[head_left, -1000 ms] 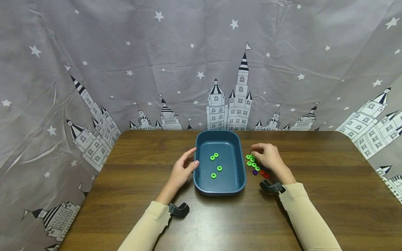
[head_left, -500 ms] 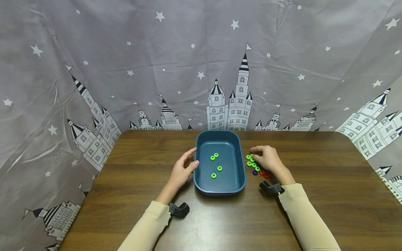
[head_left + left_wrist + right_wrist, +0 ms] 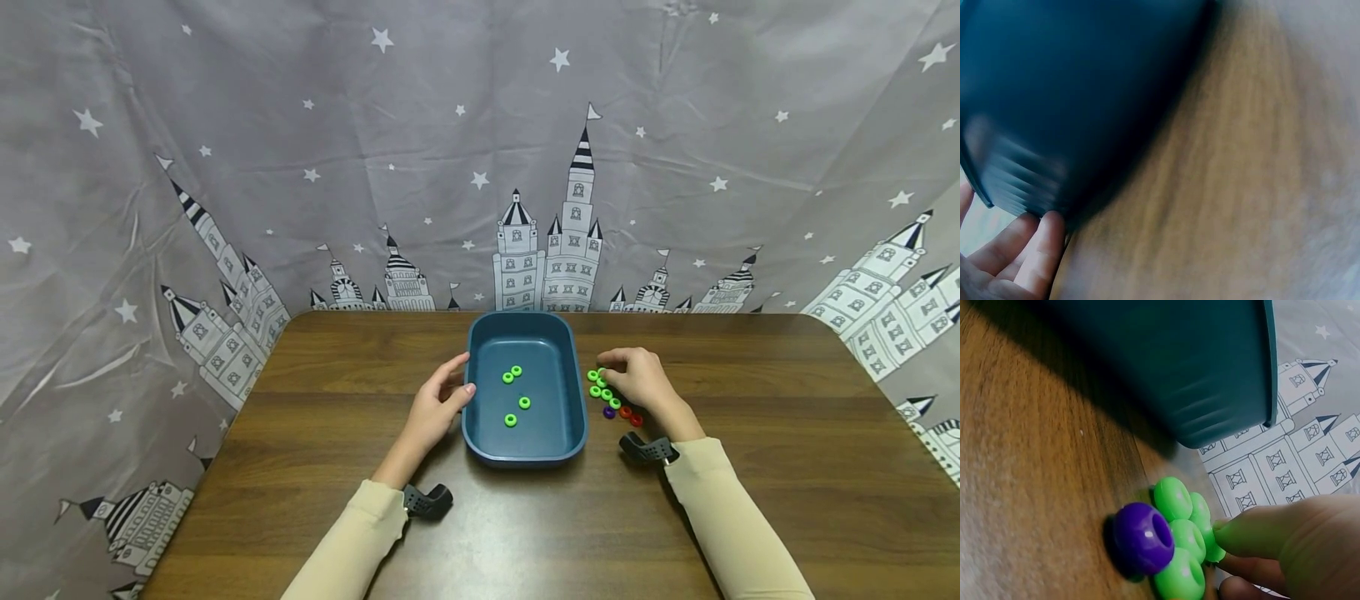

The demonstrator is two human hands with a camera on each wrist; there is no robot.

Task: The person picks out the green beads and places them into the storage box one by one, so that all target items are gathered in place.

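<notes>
Mid-frame, the blue bin holds 4 green beads; the left hand rests relaxed fingers on its left wall. Right of centre, the right hand pinches 1 loose green bead beside 1 purple bead.

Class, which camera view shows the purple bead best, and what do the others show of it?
The right wrist view: the purple bead appears large there, its hole clear. The head view shows it small, beside green beads; the left wrist view does not show it.
</notes>
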